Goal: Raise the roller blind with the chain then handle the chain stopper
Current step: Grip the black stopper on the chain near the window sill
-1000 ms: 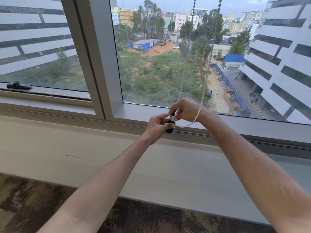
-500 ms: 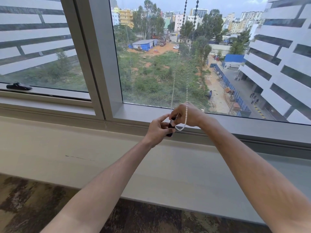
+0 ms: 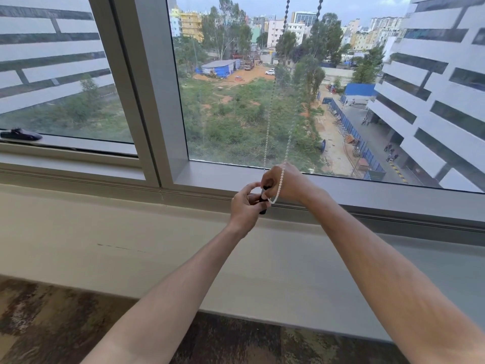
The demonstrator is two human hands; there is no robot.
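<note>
A white beaded chain (image 3: 281, 177) hangs in two strands from above the window and loops under my right hand (image 3: 287, 183). Its lower loop drapes over the back of that hand. A small black chain stopper (image 3: 263, 199) stands upright between both hands, just in front of the lower window frame. My left hand (image 3: 245, 207) pinches the stopper's lower part with thumb and fingers. My right hand is closed on its top, where the chain meets it. The roller blind itself is out of view above.
The grey window frame (image 3: 199, 177) runs behind my hands, with a vertical mullion (image 3: 154, 101) to the left. A pale sill ledge (image 3: 131, 245) lies below. A black window handle (image 3: 21, 134) sits at the far left. Dark patterned carpet (image 3: 52, 324) covers the floor.
The chain strands swung left, then back slightly right. My hands dropped a little toward the frame and stayed closed around the stopper.
</note>
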